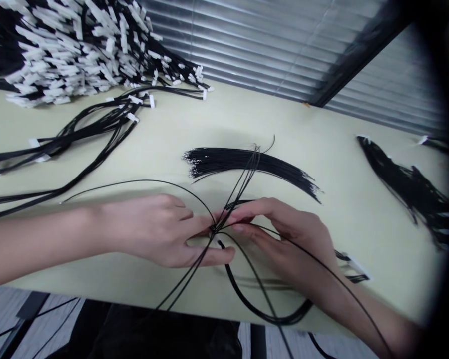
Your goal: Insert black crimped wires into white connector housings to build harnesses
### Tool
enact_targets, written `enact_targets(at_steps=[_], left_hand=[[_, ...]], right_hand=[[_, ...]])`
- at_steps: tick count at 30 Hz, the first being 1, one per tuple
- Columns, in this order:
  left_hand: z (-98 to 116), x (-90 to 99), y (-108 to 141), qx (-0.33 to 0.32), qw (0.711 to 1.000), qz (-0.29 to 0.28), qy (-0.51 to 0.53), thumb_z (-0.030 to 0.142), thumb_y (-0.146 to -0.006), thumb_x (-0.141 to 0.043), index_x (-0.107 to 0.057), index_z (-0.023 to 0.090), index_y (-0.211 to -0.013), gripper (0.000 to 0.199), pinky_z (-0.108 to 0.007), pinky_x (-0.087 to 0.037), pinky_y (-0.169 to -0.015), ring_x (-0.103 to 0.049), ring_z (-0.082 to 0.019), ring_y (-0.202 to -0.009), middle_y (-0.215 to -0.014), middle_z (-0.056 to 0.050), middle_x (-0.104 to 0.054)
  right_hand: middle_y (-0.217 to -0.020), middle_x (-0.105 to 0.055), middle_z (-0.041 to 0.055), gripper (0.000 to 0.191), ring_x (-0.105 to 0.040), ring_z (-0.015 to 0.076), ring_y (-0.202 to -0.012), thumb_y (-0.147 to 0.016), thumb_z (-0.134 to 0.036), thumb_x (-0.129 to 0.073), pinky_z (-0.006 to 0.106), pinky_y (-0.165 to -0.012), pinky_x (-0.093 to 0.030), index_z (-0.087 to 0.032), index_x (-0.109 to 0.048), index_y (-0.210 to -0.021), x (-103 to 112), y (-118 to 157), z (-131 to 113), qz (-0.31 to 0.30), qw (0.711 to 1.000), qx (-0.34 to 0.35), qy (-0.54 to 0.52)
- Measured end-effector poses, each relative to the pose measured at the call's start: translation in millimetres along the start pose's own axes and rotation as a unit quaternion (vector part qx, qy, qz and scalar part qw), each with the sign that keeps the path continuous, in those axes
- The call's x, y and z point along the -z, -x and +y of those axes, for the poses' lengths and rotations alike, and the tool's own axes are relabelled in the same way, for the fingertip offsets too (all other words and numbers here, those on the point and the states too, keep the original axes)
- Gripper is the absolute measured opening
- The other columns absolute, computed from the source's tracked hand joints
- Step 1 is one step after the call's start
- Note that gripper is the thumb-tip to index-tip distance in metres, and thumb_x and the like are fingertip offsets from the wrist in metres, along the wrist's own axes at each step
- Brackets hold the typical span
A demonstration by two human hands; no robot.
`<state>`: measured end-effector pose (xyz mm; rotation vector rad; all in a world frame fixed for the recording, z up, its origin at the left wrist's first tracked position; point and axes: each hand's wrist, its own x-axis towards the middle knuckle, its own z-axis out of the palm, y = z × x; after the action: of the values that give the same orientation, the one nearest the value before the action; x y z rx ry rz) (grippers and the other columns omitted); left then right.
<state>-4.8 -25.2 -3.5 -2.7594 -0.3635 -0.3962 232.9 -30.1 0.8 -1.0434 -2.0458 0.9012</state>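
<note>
Near the table's front, my left hand (179, 234) is closed on a small white connector (214, 238), held between thumb and fingers and partly covered by them. Thin black wires (243, 184) fan out from the connector in several directions. A thicker black cable (243, 296) loops from it towards the lower right. Just to the right, my right hand (284, 229) pinches one thin black wire close to the connector; its tip is hidden by the fingers. Behind both hands lies a bundle of cut black wires (243, 162) with bare metal ends.
A large heap of black cables with white connectors (86, 50) fills the back left. Finished-looking cables (93, 129) lie in front of it. Another dark wire bundle (404, 184) rests at the right. Window blinds (265, 45) border the table's (164, 119) back edge.
</note>
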Motion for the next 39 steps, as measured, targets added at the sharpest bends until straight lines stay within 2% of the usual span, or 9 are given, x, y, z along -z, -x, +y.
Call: enact_targets(at_steps=[4,7,14,19,24,28,32,34,39], left_hand=[[-1,0.7,0,-0.005,1.000,0.001,-0.001,0.023,-0.095,-0.054,-0.059,0.031,-0.129,0.035,-0.025,-0.043,-0.043,-0.057,-0.012,-0.047,-0.091,-0.004,-0.073],[-1,1.2,0,-0.012,1.000,0.003,0.002,0.022,-0.094,-0.055,-0.058,0.032,-0.131,0.038,-0.025,-0.045,-0.044,-0.059,-0.012,-0.048,-0.096,-0.005,-0.074],[-1,1.1,-1,-0.009,1.000,0.005,0.006,0.022,-0.095,-0.054,-0.060,0.030,-0.129,0.035,-0.026,-0.044,-0.042,-0.058,-0.013,-0.047,-0.095,-0.006,-0.074],[0,-1.4,1,0.002,1.000,0.009,0.003,0.025,-0.095,-0.056,-0.059,0.029,-0.129,0.035,-0.025,-0.042,-0.042,-0.058,-0.012,-0.048,-0.094,-0.005,-0.074],[1,-2.8,1,0.015,1.000,0.006,0.001,0.029,-0.095,-0.056,-0.059,0.027,-0.125,0.030,-0.026,-0.042,-0.044,-0.057,-0.012,-0.049,-0.096,-0.004,-0.073],[1,-2.9,1,0.019,1.000,0.006,0.000,0.031,-0.095,-0.055,-0.060,0.027,-0.120,0.026,-0.027,-0.041,-0.045,-0.057,-0.011,-0.049,-0.094,-0.003,-0.072],[3,-3.7,3,0.028,1.000,0.008,0.012,0.033,-0.095,-0.056,-0.061,0.026,-0.118,0.025,-0.028,-0.042,-0.047,-0.058,-0.011,-0.049,-0.094,-0.003,-0.072],[3,-3.8,3,0.029,0.999,0.008,0.019,0.033,-0.095,-0.056,-0.061,0.024,-0.117,0.024,-0.027,-0.043,-0.048,-0.059,-0.011,-0.050,-0.096,-0.004,-0.073],[3,-1.6,0,0.032,0.999,0.006,0.028,0.032,-0.097,-0.054,-0.060,0.018,-0.111,0.021,-0.026,-0.041,-0.044,-0.058,-0.011,-0.048,-0.093,-0.005,-0.074]], right_hand=[[-0.091,-0.071,-0.0109,0.019,-0.068,0.0087,-0.084,-0.085,-0.014,-0.069,0.017,-0.073,-0.052,-0.032,-0.067,-0.089,-2,-1,-2,0.002,0.998,-0.053,-0.033],[-0.090,-0.070,-0.0114,0.016,-0.067,0.0074,-0.085,-0.086,-0.016,-0.069,0.015,-0.074,-0.052,-0.031,-0.066,-0.089,-1,1,-3,-0.004,0.997,-0.067,-0.046],[-0.086,-0.070,-0.0090,0.017,-0.065,0.0060,-0.078,-0.087,-0.010,-0.067,0.013,-0.074,-0.051,-0.026,-0.065,-0.088,-5,-1,-10,0.028,0.999,-0.026,0.008],[-0.086,-0.070,-0.0053,0.012,-0.066,0.0098,-0.079,-0.089,-0.013,-0.065,0.019,-0.073,-0.053,-0.025,-0.065,-0.088,-8,1,-9,0.017,0.999,-0.020,0.028],[-0.085,-0.069,-0.0028,0.013,-0.066,0.0135,-0.075,-0.090,-0.013,-0.061,0.026,-0.069,-0.054,-0.025,-0.064,-0.090,-4,1,-9,0.016,0.998,0.036,0.052],[-0.087,-0.068,-0.0012,0.015,-0.066,0.0146,-0.076,-0.091,-0.011,-0.057,0.028,-0.070,-0.056,-0.025,-0.063,-0.094,-1,0,-11,-0.017,0.998,0.039,0.055],[-0.099,-0.069,-0.0007,0.026,-0.064,0.0148,-0.091,-0.091,-0.003,-0.053,0.029,-0.081,-0.054,-0.025,-0.061,-0.104,-2,4,-4,-0.019,0.993,0.111,0.042],[-0.103,-0.068,0.0000,0.030,-0.062,0.0146,-0.096,-0.090,0.000,-0.052,0.029,-0.086,-0.053,-0.024,-0.059,-0.108,-3,6,1,-0.039,0.989,0.136,0.039],[-0.105,-0.066,0.0030,0.034,-0.061,0.0150,-0.101,-0.089,0.003,-0.051,0.030,-0.091,-0.052,-0.020,-0.057,-0.113,-2,8,5,-0.044,0.981,0.187,0.038]])
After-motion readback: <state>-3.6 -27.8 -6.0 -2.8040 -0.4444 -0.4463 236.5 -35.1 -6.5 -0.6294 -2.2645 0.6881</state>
